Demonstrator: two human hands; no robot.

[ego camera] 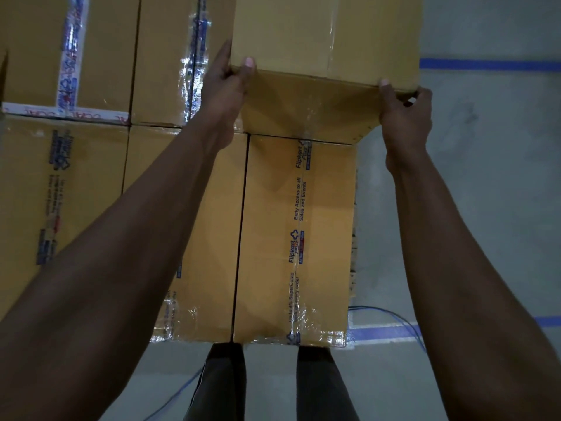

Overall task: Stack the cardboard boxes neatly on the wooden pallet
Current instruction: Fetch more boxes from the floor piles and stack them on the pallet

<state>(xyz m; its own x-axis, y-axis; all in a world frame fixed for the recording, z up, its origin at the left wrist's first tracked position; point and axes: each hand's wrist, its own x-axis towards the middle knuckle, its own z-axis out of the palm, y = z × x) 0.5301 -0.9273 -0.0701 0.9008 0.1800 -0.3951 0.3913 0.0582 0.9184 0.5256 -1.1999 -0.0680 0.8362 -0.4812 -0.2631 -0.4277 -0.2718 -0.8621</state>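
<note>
Boxes [91,165] lie packed side by side in a layer at the left. Left hand [226,86] clamps the near left corner of a top box [324,34] resting on that layer, above a taped box [297,238]; right hand [405,112] clamps its near right corner, over grey floor [491,177].

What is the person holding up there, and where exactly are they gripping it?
A cardboard box, gripped at its two near corners: left hand on one, right hand on the other.
</note>
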